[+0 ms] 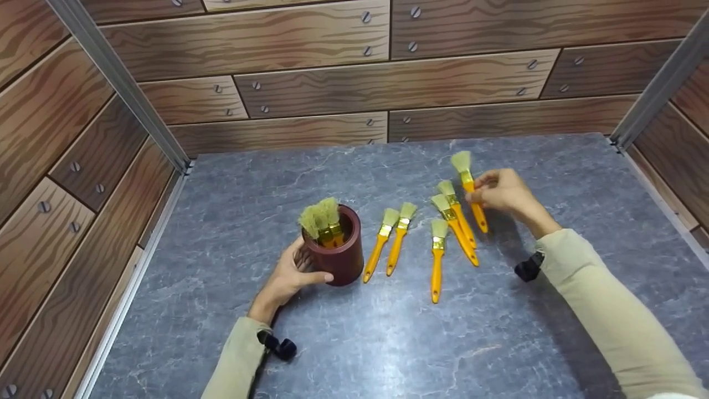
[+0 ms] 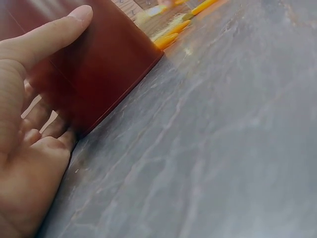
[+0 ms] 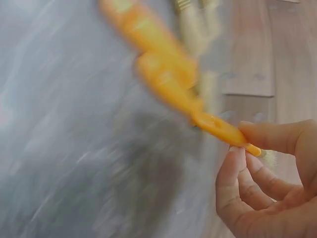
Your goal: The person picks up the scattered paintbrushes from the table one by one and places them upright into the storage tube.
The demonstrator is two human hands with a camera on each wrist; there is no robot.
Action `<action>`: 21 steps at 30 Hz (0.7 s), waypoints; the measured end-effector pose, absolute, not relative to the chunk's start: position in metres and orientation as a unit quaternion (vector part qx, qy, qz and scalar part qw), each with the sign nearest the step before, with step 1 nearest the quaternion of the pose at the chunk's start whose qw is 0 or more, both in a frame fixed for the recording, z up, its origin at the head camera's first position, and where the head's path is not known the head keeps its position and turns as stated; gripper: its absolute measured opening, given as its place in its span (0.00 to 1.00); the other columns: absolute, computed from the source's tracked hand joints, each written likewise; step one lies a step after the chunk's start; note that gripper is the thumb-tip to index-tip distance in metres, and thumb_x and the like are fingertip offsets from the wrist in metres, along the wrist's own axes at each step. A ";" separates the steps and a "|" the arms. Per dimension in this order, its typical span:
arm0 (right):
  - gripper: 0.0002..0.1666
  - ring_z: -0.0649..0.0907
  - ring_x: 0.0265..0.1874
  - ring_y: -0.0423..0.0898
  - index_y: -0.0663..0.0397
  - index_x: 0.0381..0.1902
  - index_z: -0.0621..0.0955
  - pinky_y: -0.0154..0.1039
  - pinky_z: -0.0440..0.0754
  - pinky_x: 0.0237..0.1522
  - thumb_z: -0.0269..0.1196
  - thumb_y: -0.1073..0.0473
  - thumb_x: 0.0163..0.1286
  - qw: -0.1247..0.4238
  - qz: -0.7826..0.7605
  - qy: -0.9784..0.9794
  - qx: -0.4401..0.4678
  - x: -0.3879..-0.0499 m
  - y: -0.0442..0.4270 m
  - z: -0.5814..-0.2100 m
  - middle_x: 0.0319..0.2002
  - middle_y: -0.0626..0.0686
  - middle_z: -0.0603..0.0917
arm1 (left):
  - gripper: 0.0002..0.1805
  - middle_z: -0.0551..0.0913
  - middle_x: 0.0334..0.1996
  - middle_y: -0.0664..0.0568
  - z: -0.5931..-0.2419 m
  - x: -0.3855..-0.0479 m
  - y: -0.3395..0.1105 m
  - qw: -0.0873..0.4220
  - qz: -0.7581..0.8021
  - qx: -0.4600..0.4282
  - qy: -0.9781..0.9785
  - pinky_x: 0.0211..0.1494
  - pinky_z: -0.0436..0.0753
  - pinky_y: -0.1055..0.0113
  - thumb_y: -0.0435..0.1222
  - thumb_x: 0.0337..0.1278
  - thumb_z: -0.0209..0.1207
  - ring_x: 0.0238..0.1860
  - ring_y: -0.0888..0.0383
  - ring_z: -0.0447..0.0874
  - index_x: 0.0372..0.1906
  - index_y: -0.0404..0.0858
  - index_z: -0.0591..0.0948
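Note:
In the head view my left hand (image 1: 288, 274) grips a dark red cylindrical cup (image 1: 340, 263) standing on the table, fingers round its far left side and thumb across its front. Several paintbrushes (image 1: 327, 219) stand in the cup, bristles up, leaning left. My right hand (image 1: 504, 191) pinches a paintbrush (image 1: 477, 209) with a yellow-orange handle between thumb and fingers; its pale bristles point to the back. The right wrist view shows the pinched handle (image 3: 220, 130) up close, other handles blurred beyond it. My left thumb (image 2: 59, 34) lies against the cup wall in the left wrist view.
Two paintbrushes (image 1: 401, 238) lie right of the cup. Farther right lie a single paintbrush (image 1: 437, 266) and two overlapping paintbrushes (image 1: 457, 227), beside my right hand. Wood-patterned panels (image 1: 310, 39) wall the grey marbled table (image 1: 354, 343) at the back and sides.

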State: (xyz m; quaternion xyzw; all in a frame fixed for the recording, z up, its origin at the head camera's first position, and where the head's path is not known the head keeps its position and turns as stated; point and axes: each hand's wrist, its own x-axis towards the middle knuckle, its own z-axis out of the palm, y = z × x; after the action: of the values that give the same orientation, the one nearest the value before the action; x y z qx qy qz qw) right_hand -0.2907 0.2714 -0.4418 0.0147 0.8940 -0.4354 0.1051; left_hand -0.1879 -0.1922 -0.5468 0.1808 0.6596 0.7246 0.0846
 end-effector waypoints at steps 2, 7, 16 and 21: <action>0.24 0.84 0.41 0.42 0.69 0.60 0.80 0.40 0.92 0.50 0.70 0.61 0.71 0.108 -0.460 0.882 -0.002 -0.288 0.264 -0.432 0.50 0.59 0.85 | 0.55 0.74 0.77 0.46 -0.546 -0.188 -0.193 0.085 0.725 0.180 0.659 0.85 0.66 0.62 0.26 0.46 0.81 0.80 0.51 0.68 0.81 0.41 0.67; 0.21 0.85 0.40 0.42 0.68 0.58 0.81 0.36 0.93 0.45 0.71 0.63 0.73 0.096 -0.492 0.864 -0.049 -0.277 0.242 -0.414 0.47 0.57 0.84 | 0.57 0.72 0.78 0.47 -0.546 -0.188 -0.192 0.092 0.730 0.186 0.651 0.85 0.65 0.63 0.26 0.47 0.81 0.81 0.52 0.66 0.83 0.42 0.64; 0.19 0.90 0.39 0.42 0.70 0.57 0.82 0.39 0.94 0.46 0.71 0.64 0.73 0.072 -0.540 0.827 -0.135 -0.253 0.195 -0.382 0.47 0.62 0.86 | 0.62 0.66 0.82 0.44 -0.547 -0.188 -0.194 0.105 0.744 0.200 0.628 0.86 0.62 0.63 0.27 0.49 0.81 0.83 0.53 0.63 0.86 0.41 0.56; 0.15 0.91 0.38 0.45 0.71 0.53 0.83 0.42 0.94 0.45 0.70 0.68 0.72 0.055 -0.566 0.802 -0.182 -0.244 0.168 -0.370 0.45 0.64 0.87 | 0.61 0.68 0.81 0.43 -0.547 -0.188 -0.195 0.101 0.745 0.199 0.629 0.86 0.63 0.62 0.27 0.49 0.81 0.82 0.53 0.65 0.86 0.39 0.57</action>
State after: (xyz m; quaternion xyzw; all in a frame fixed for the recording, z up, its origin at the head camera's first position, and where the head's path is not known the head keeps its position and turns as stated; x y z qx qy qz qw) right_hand -0.2435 0.1679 -0.3704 -0.1821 0.8024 -0.5656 0.0551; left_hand -0.1882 -0.1949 -0.5471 0.1986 0.6286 0.7452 0.1006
